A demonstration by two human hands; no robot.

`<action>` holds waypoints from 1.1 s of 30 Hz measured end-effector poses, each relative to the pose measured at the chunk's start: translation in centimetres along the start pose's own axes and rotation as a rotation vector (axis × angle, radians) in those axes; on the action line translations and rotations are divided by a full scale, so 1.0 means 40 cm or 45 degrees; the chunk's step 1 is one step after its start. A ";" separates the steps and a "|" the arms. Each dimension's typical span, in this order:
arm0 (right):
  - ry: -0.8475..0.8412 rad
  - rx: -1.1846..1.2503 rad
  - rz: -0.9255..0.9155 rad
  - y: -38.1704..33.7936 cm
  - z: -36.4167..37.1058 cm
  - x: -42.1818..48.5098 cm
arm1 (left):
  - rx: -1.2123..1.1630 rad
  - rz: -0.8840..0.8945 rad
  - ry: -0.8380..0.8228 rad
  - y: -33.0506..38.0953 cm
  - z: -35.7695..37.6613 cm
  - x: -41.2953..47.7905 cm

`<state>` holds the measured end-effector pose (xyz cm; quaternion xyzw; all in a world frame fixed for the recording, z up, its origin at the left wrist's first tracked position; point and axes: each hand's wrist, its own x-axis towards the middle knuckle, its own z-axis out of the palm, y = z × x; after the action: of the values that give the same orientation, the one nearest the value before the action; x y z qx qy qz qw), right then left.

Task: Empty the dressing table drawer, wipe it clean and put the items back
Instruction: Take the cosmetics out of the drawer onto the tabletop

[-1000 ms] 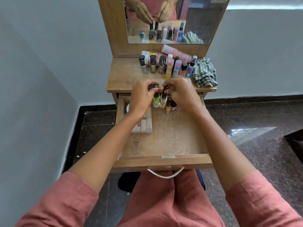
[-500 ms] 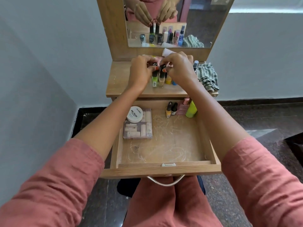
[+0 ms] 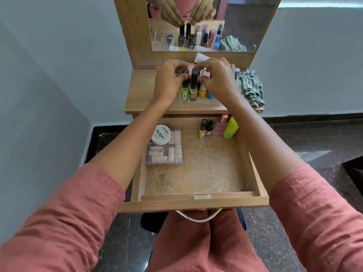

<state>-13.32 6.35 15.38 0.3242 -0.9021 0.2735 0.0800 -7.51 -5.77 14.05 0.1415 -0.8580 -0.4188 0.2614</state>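
The wooden drawer (image 3: pixel 196 203) is pulled out, its floor streaked with white scratches. At its back left lie a clear box of small tubes (image 3: pixel 167 154) and a round white nail polish tub (image 3: pixel 161 134). Small bottles (image 3: pixel 205 128), a pink bottle (image 3: pixel 221 126) and a lime-green bottle (image 3: pixel 231 128) stand at its back right. Over the tabletop (image 3: pixel 141 95), my left hand (image 3: pixel 169 83) pinches the cap of a green nail polish bottle (image 3: pixel 184 92). My right hand (image 3: pixel 218 79) pinches the cap of a beige nail polish bottle (image 3: pixel 193 89). Both bottles stand on the tabletop.
More bottles stand behind my hands, mostly hidden, and show in the mirror (image 3: pixel 206 26). A striped cloth (image 3: pixel 250 87) lies at the tabletop's right end. A metal handle (image 3: pixel 198 216) hangs from the drawer front above my lap. A grey wall is close on the left.
My two hands lifted the green and beige nail polish bottles out of the drawer's back and brought them up onto the tabletop, where they now stand.
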 end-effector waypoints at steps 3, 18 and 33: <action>0.077 0.060 -0.046 0.006 -0.006 -0.022 | -0.014 0.037 0.038 0.011 -0.008 -0.010; -0.048 0.136 0.139 0.096 0.061 -0.245 | 0.096 0.003 -0.261 -0.070 0.103 -0.240; -0.125 -0.271 0.206 0.149 0.171 -0.237 | 0.176 -0.121 -0.229 -0.094 0.225 -0.224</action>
<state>-9.47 11.55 3.96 0.2532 -0.9519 0.1658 0.0474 -5.16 1.88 3.52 0.1613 -0.8972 -0.3817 0.1528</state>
